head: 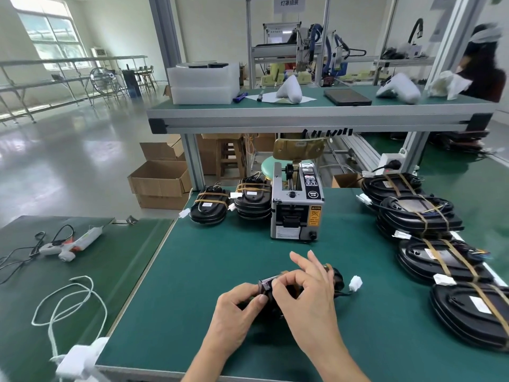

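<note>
Lower centre, the left hand (239, 308) grips a black lamp housing (337, 279). The right hand (307, 295) pinches a tape strip (265, 285) against it. Bare green mat (192, 285) stretches left to the table edge.

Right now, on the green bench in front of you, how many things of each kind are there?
Taped black bundles: 6
Loose black part: 1
Tape dispenser: 1
Total: 8
</note>
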Tool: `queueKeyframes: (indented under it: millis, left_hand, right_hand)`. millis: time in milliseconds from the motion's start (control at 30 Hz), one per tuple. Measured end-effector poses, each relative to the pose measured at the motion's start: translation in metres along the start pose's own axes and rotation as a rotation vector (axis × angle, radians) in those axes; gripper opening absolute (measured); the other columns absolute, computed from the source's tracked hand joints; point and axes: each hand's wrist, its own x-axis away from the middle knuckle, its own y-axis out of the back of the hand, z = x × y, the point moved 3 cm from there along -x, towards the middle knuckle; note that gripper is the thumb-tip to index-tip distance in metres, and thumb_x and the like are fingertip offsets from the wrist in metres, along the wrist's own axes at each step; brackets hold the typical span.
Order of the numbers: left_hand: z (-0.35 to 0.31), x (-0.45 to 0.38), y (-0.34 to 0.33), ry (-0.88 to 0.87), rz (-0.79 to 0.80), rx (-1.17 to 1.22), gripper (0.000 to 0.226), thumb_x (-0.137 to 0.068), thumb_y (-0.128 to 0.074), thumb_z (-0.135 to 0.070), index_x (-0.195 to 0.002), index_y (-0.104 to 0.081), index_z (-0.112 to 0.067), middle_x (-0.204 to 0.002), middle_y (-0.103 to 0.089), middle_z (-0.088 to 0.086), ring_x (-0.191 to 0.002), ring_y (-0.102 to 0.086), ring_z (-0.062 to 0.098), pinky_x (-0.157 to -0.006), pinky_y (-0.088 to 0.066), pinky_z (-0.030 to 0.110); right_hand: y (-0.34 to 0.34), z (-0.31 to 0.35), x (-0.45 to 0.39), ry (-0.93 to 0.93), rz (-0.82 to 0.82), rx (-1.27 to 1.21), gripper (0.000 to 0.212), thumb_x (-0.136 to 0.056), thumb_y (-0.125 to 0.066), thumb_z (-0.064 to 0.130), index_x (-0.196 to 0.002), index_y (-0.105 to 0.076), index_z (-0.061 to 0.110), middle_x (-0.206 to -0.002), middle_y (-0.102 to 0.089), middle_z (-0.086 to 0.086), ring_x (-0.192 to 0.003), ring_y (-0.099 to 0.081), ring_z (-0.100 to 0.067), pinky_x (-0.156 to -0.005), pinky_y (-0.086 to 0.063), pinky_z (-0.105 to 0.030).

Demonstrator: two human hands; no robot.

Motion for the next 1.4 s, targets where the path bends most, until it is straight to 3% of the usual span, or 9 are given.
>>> queueKeyframes:
  millis: [200,333,567,833,967,1100,1233,1400]
  left_hand:
    - [0.0020,0.0004,0.0006,0.013,-0.001,-0.012,0.021,-0.094,-0.070,-0.034,-0.110,-0.083,-0.030,-0.106,-0.080,-0.001,-0.101,-0.073,0.022,-0.094,-0.057,0.039]
    - [0.0015,0.0004,0.0013,0.007,-0.011,-0.031,0.020,-0.093,-0.070,-0.036,-0.107,-0.083,-0.028,-0.098,-0.080,-0.003,-0.092,-0.071,0.016,-0.086,-0.055,0.029]
    - [0.0006,0.0002,0.0013,0.007,-0.002,-0.024,0.021,-0.095,-0.071,-0.036,-0.109,-0.083,-0.026,-0.098,-0.079,-0.001,-0.093,-0.071,0.020,-0.088,-0.056,0.038]
    - [-0.0025,0.0005,0.0015,-0.002,0.010,-0.045,0.020,-0.096,-0.069,-0.036,-0.109,-0.083,-0.028,-0.095,-0.078,-0.005,-0.089,-0.069,0.014,-0.084,-0.054,0.028]
    - [-0.0021,0.0003,0.0020,-0.002,0.013,-0.054,0.017,-0.098,-0.070,-0.033,-0.108,-0.083,-0.026,-0.096,-0.078,-0.003,-0.091,-0.070,0.019,-0.086,-0.056,0.034]
    - [-0.0017,0.0002,0.0025,0.003,0.005,-0.060,0.014,-0.100,-0.073,-0.030,-0.108,-0.083,-0.026,-0.095,-0.078,-0.003,-0.089,-0.069,0.017,-0.083,-0.054,0.029]
    - [-0.0017,0.0001,0.0018,0.007,0.004,-0.058,0.018,-0.100,-0.071,-0.036,-0.108,-0.083,-0.024,-0.097,-0.078,0.002,-0.091,-0.069,0.027,-0.085,-0.055,0.043]
    - [-0.0025,0.0001,0.0016,0.003,-0.007,-0.041,0.025,-0.097,-0.070,-0.042,-0.110,-0.083,-0.025,-0.103,-0.079,0.003,-0.096,-0.071,0.028,-0.089,-0.056,0.047]
  right_hand:
    - [-0.0006,0.0013,0.0003,0.006,-0.011,0.021,0.020,-0.088,-0.074,0.024,-0.069,-0.067,0.026,-0.144,-0.056,0.013,-0.153,-0.021,-0.002,-0.127,0.008,-0.031]
    - [-0.0015,0.0021,0.0005,0.002,-0.011,0.042,0.019,-0.087,-0.074,0.024,-0.070,-0.067,0.026,-0.144,-0.056,0.012,-0.153,-0.022,-0.003,-0.128,0.007,-0.033]
    - [-0.0031,0.0024,0.0011,-0.003,-0.006,0.059,0.021,-0.088,-0.072,0.027,-0.068,-0.063,0.028,-0.143,-0.056,0.012,-0.153,-0.020,-0.004,-0.127,0.008,-0.032]
    - [-0.0030,0.0020,0.0000,-0.009,-0.011,0.048,0.023,-0.088,-0.073,0.027,-0.067,-0.064,0.027,-0.141,-0.057,0.015,-0.152,-0.020,0.000,-0.127,0.008,-0.031]
    - [-0.0026,0.0034,-0.0002,-0.014,-0.004,0.064,0.023,-0.088,-0.073,0.027,-0.067,-0.063,0.028,-0.142,-0.057,0.013,-0.153,-0.020,-0.002,-0.127,0.008,-0.032]
    - [-0.0026,0.0058,-0.0011,-0.017,0.004,0.092,0.022,-0.088,-0.073,0.029,-0.069,-0.063,0.029,-0.143,-0.056,0.012,-0.153,-0.020,-0.004,-0.127,0.008,-0.033]
    - [-0.0029,0.0074,-0.0026,-0.023,0.014,0.113,0.022,-0.088,-0.073,0.030,-0.069,-0.061,0.031,-0.143,-0.057,0.011,-0.153,-0.021,-0.006,-0.125,0.009,-0.032]
    - [-0.0035,0.0052,-0.0032,-0.010,-0.006,0.128,0.025,-0.087,-0.074,0.030,-0.069,-0.056,0.032,-0.138,-0.058,0.011,-0.153,-0.024,-0.007,-0.125,0.006,-0.032]
